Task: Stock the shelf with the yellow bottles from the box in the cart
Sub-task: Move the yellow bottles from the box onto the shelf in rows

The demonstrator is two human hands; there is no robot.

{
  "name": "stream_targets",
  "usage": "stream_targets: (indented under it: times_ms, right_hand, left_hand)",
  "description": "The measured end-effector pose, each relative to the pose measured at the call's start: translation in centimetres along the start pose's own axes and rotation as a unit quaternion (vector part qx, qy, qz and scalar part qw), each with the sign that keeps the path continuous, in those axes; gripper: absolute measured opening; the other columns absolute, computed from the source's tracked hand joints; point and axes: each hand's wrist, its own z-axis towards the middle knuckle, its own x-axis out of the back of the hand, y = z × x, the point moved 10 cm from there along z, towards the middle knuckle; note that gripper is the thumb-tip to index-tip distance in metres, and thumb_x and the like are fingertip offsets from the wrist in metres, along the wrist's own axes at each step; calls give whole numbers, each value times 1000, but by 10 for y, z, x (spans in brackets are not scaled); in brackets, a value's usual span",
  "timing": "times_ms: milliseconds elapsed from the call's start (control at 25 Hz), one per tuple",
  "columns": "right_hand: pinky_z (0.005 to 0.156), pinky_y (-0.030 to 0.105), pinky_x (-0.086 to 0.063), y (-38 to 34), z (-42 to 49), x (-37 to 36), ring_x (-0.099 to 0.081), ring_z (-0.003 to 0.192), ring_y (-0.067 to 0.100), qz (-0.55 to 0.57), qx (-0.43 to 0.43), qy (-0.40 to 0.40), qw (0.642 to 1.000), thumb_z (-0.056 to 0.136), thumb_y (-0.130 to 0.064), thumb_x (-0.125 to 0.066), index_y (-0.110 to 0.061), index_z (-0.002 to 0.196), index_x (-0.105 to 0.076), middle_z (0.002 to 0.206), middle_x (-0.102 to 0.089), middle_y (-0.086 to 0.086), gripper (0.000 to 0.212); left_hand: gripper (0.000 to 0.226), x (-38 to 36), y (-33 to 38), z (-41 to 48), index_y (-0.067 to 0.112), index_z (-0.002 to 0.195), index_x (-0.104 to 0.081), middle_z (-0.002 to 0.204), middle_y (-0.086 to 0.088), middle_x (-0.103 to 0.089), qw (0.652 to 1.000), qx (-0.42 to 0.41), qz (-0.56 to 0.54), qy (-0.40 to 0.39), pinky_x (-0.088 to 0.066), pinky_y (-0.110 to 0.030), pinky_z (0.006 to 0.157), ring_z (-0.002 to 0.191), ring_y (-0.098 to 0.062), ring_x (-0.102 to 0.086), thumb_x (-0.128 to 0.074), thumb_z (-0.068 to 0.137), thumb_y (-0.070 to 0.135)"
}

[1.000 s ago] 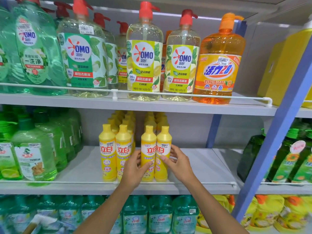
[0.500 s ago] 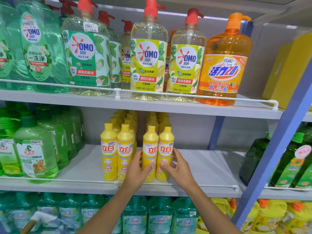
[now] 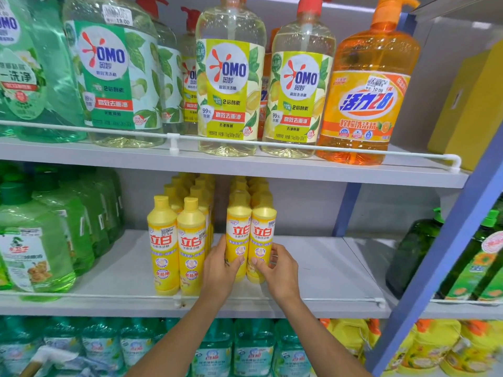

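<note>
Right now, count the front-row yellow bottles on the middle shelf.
4. The first bottle and second bottle stand leftmost; the left hand grips the third bottle, the right hand the fourth bottle. More behind are partly hidden.

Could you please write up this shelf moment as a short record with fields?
left hand: grips the left-held bottle
right hand: grips the right-held bottle
held bottles: yellow, upright, touching side by side on the middle shelf
neighbouring row: yellow bottles to the left, across a gap
upper shelf: orange pump bottle at the right end
</note>
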Motion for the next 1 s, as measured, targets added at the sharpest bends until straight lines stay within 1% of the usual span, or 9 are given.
stream_targets:
  times_ms: [80,200,320,480,600,720,880,1000]
  right_hand:
    - [90,25,-57,2,8,-3,-66,102,7,-9,5,4,1000,81,-38,-84,-23,126,-61,118,-69,-7,52]
    - [92,30,-59,6,16,-5,-67,104,10,-16,2,7,1000,81,-39,-83,-22,128,-61,120,-69,-5,54]
    - [91,31,-59,8,16,-6,-67,104,10,-18,5,7,1000,81,-39,-83,-22,128,-60,121,-69,-5,55]
    - [92,29,-58,5,14,-5,-66,106,11,-24,7,-3,1000,82,-40,-83,-21,130,-60,123,-68,-4,57]
    - [93,29,-57,-3,16,0,-65,107,9,-34,23,-1,999,82,-45,-81,-23,131,-60,122,-68,-7,58]
    - [94,34,-59,-7,18,3,-66,105,9,-35,25,5,999,83,-47,-80,-24,129,-62,120,-69,-7,54]
    - [93,34,-60,-9,20,2,-67,104,10,-30,18,-11,999,84,-47,-78,-23,129,-61,120,-70,-6,54]
    - [93,36,-60,-8,19,3,-67,104,10,-36,11,-16,999,84,-45,-79,-22,127,-62,118,-70,-5,52]
  left_hand:
    - [52,-3,-1,6,33,137,-48,121,10,-67,1000,14,-2,7,-58,-41,93,109,-9,-65,-69,90,41]
    - [42,-5,-11,10,30,126,-51,119,7,-67,999,46,-10,23,-59,-44,92,106,-11,-66,-73,90,33]
    - [40,-8,-15,9,29,124,-53,117,7,-67,998,47,-8,27,-59,-43,91,105,-12,-65,-74,89,33]
    - [43,-1,-10,8,21,122,-60,111,2,-63,996,54,22,60,-58,-46,90,102,-17,-63,-78,84,30]
    - [47,3,-6,11,20,120,-62,110,2,-68,996,53,5,74,-60,-44,86,100,-16,-66,-82,80,32]
    - [43,2,-5,13,17,120,-64,109,0,-72,996,49,4,78,-60,-45,86,99,-17,-68,-82,82,24]
    - [44,2,-1,11,14,123,-63,112,-2,-70,995,52,27,82,-59,-46,88,101,-19,-66,-80,84,24]
    - [42,3,1,11,13,121,-62,111,-3,-70,993,68,54,78,-58,-46,88,100,-20,-66,-80,84,25]
